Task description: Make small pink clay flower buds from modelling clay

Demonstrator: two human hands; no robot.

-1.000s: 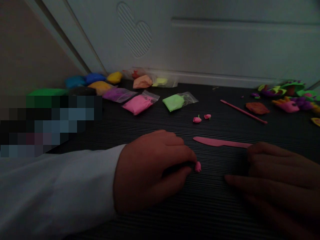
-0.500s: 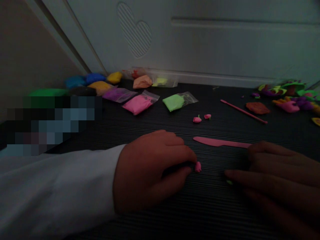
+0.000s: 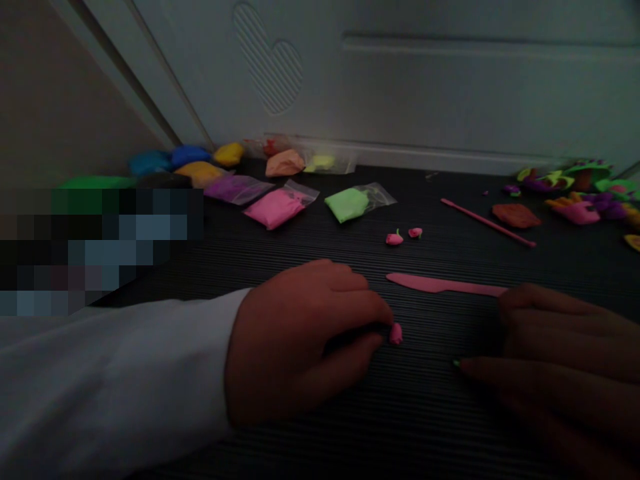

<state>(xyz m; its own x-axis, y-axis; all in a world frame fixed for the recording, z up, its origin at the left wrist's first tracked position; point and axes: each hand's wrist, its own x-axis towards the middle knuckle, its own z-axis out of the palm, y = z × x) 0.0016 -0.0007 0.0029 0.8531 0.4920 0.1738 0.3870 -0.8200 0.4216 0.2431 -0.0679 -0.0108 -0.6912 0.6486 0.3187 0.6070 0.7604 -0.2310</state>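
My left hand (image 3: 310, 340) rests on the dark ribbed tabletop, with thumb and index finger pinched at a small pink clay rosebud (image 3: 396, 333). To the right, my right hand (image 3: 565, 353) is held low over the surface with its index finger stretched out. A tiny piece of green clay (image 3: 456, 363) shows at that fingertip, partly covered by it. Just beyond lies a pink plastic clay knife (image 3: 435, 283), its handle end hidden behind my right knuckles. Farther back are a pink rosebud (image 3: 394, 239) with a green stem and a second rosebud (image 3: 415, 233).
Bags of coloured clay, including pink (image 3: 275, 209), light green (image 3: 347, 204) and purple (image 3: 233, 189), lie at the back left. A thin pink stick tool (image 3: 487, 223), a reddish-brown clay lump (image 3: 516, 215) and colourful clay figures (image 3: 575, 207) lie back right. A pale panel (image 3: 450, 100) stands behind.
My right index finger has shifted slightly over the tabletop. The green clay, hidden at first, came into view below the finger and now shows at its tip. My left hand and its rosebud stay still.
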